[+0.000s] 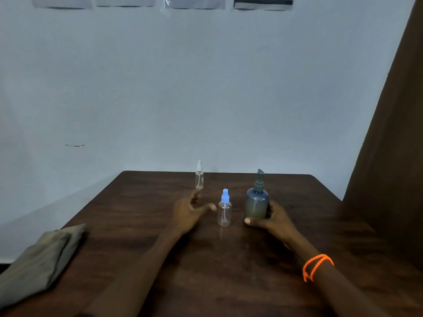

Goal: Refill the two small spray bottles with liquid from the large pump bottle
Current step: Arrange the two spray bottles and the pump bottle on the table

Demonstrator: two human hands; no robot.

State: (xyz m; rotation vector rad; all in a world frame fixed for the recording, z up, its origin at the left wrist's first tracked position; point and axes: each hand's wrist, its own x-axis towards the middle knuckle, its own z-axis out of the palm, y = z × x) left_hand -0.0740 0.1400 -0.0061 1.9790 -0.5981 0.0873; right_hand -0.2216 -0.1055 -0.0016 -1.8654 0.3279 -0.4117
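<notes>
Not begun: both spray bottles (224, 208) capped, apparently empty. Right hand (272, 219) grasps pump bottle (257, 202), three o'clock; left hand (187, 210) released.

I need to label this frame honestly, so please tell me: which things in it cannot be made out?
- Head view: the fill level of the large pump bottle is unreadable; its wall is dark and tinted.
- Right hand fingers: hidden behind that bottle.
- White-capped spray bottle: too small and far to see any liquid.
- Papers on the wall: cut by the top edge, text blurred.
- Folded cloth: cut by the left edge.
</notes>
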